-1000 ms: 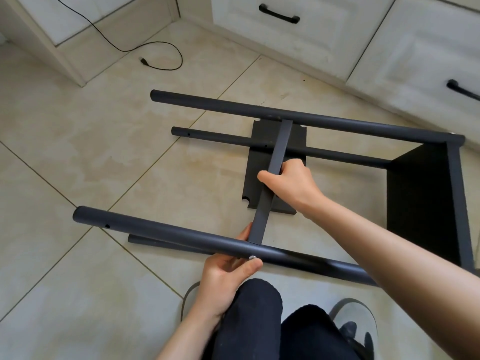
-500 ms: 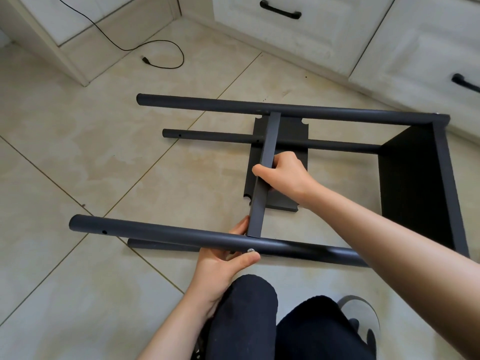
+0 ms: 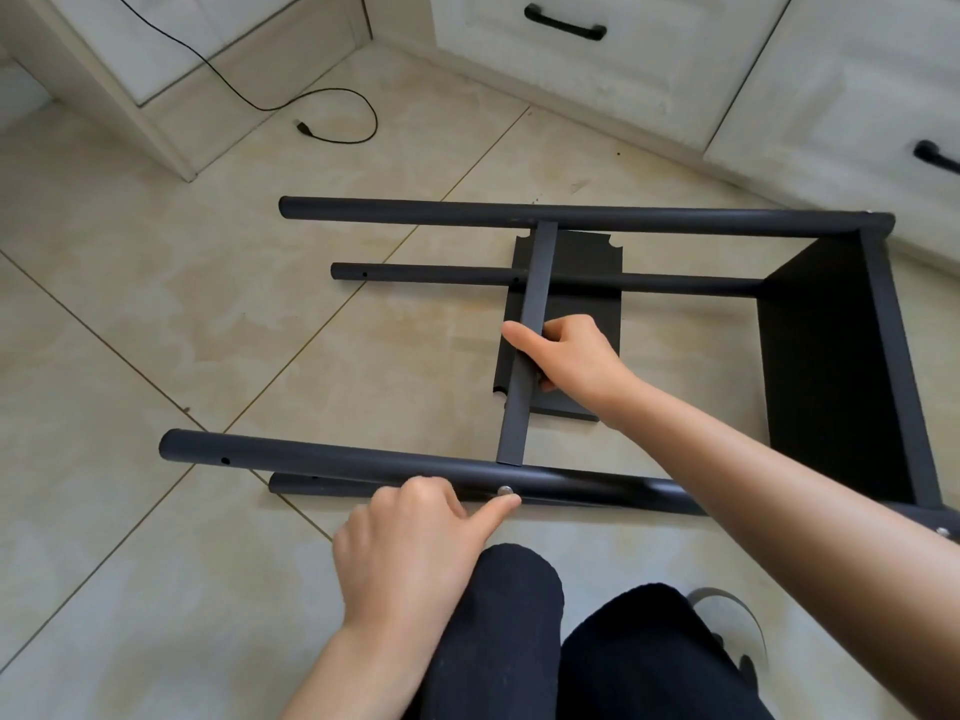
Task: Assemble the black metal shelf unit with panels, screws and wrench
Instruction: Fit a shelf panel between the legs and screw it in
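The right hand (image 3: pixel 571 356) is wrapped tight around the flat black metal cross bar (image 3: pixel 527 350) near the middle of the frame, thumb on top and fingers curled under it. The left hand (image 3: pixel 415 553), low in the middle, has its fingers curled on the near round black metal pole (image 3: pixel 322 457), and its thumb presses the small silver screw head (image 3: pixel 505 491) that sits in the side of that pole. The cross bar runs from the near pole up to the far round black metal pole (image 3: pixel 649 220) near the top of the frame. A thinner black rod (image 3: pixel 431 274) lies under it, and a loose flat black metal panel (image 3: pixel 582 304) lies on the tan tiled floor (image 3: pixel 156 304) below the right hand. At the right side of the frame a big black end panel (image 3: pixel 831 366) already joins the poles. The whole frame lies on its side on the floor. The metal looks hard and stiff, so it should not bend, but the paint looks smooth and may slip. It is best to hold the cross bar near its middle, and to hold the pole close to the screw so the holes stay lined up. The screw is tiny and could drop and roll away.
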Demonstrator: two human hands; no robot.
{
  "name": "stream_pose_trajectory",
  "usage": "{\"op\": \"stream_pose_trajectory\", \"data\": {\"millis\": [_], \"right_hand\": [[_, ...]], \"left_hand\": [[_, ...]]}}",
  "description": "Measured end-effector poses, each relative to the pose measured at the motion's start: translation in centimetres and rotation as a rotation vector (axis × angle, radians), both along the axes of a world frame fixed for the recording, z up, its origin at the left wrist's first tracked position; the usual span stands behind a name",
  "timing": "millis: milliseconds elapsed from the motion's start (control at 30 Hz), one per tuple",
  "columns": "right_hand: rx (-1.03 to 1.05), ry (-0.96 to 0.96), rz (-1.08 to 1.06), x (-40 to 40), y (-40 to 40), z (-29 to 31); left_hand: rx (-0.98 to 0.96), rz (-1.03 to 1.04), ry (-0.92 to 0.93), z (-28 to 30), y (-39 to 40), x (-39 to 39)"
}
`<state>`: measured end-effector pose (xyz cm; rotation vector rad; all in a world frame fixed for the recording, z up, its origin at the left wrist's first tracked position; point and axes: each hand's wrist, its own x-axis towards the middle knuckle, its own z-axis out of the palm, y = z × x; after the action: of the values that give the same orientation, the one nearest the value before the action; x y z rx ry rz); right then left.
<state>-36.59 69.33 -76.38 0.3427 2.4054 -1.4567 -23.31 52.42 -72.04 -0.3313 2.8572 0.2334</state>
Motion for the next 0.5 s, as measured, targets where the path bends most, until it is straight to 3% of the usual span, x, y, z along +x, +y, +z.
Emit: {"op": "stream_pose_trajectory", "data": {"millis": [100,133,267,367,500], "right_hand": [[-0.043,-0.011,0.012,0.5,0.4,0.0],[-0.062,-0.015,0.011,0.7,0.7,0.0],[-0.085,0.002,-0.017,0.5,1.7,0.5],[-0.076,0.053,-0.056,-0.3,2.8,1.8],[0.262,0.318,0.019,-2.0,4.6,3.9]], "left_hand": [[0.003,-0.269,0.341,0.9,0.0,-1.4],[0.054,-0.38,0.371,1.2,-0.1,-2.0],[0.09,-0.684,0.038,1.6,-1.5,-6.2],[0.023,-0.95,0.01,1.3,-1.6,-9.1],[-0.17,-1.241,0.042,1.1,-0.7,-11.5]]}}
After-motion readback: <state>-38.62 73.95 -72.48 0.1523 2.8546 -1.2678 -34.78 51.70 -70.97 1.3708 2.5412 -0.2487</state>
